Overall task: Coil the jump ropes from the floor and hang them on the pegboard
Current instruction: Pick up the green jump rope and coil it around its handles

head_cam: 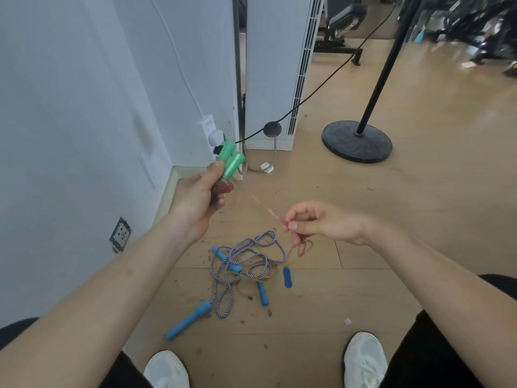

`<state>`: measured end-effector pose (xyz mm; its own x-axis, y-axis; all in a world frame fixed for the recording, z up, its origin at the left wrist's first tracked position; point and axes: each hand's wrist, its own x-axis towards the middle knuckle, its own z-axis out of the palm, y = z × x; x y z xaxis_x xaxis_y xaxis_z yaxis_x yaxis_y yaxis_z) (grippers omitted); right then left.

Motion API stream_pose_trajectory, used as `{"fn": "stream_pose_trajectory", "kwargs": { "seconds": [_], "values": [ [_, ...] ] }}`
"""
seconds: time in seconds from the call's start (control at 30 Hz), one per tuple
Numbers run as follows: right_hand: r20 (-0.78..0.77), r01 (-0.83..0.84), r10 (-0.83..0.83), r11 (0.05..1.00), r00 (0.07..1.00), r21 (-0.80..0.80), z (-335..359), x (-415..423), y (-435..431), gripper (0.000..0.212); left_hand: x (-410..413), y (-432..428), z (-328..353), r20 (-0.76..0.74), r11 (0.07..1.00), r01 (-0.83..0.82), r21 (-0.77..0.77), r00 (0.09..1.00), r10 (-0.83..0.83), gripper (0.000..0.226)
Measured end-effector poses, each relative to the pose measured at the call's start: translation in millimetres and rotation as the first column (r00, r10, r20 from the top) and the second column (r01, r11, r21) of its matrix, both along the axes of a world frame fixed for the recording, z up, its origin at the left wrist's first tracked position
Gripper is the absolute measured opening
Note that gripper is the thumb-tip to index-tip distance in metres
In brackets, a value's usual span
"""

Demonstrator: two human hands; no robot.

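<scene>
Two shoes (pixel 167 369); four blue handles (pixel 179 320); left fingers (pixel 214 172) grip two green handles (pixel 233 163); right fingers (pixel 292 226) pinch red rope (pixel 271 212).

A pale wooden floor (pixel 391 219) carries a tangled blue-and-white striped rope (pixel 243 253), with blue handles (pixel 263 294) lying in and around the heap (the longest handle (pixel 190 320) lies nearest the shoes). Dark specks litter the boards close by. Farther off stands a round black stand base (pixel 356 141), and a white plug (pixel 266 167) lies near the wall. Two white shoes (pixel 167 369) rest at the near edge.

Green handles (pixel 230 159), blue-white striped rope (pixel 246 264)
</scene>
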<state>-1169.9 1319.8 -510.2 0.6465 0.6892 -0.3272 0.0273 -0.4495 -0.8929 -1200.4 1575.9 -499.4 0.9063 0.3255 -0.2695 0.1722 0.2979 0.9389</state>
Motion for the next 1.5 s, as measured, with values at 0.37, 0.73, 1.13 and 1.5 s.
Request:
{"fn": "stream_pose_trajectory", "kwargs": {
  "seconds": [0.37, 0.73, 1.13, 1.5],
  "values": [
    [0.301, 0.040, -0.075, 0.992, 0.951, 0.119, 19.8, -17.9, 0.5, 0.008, 1.3, 1.4, -29.0, 0.057, 0.552, 0.143, 0.821, 0.942, -0.329, 0.026],
    [0.464, 0.237, -0.286, 0.958, 0.839, 0.162, 11.2, 1.1, -3.8, 0.009, -18.8, -14.2, -25.4, -0.102, 0.310, 0.448, 0.839, 0.687, -0.719, 0.045],
    [0.437, 0.242, -0.259, 0.966, 0.861, 0.097, 3.3, 3.5, 1.8, 0.010, -38.7, -26.3, -0.7, -0.007, 0.432, 0.457, 0.777, 0.693, -0.721, 0.031],
    [-0.062, 0.130, -0.121, 0.975, 0.991, 0.180, -2.1, -2.3, 7.9, 0.030, -34.1, -19.0, 10.8, 0.123, 0.830, 0.527, 0.180, 0.825, -0.551, 0.029]
  ]
}}
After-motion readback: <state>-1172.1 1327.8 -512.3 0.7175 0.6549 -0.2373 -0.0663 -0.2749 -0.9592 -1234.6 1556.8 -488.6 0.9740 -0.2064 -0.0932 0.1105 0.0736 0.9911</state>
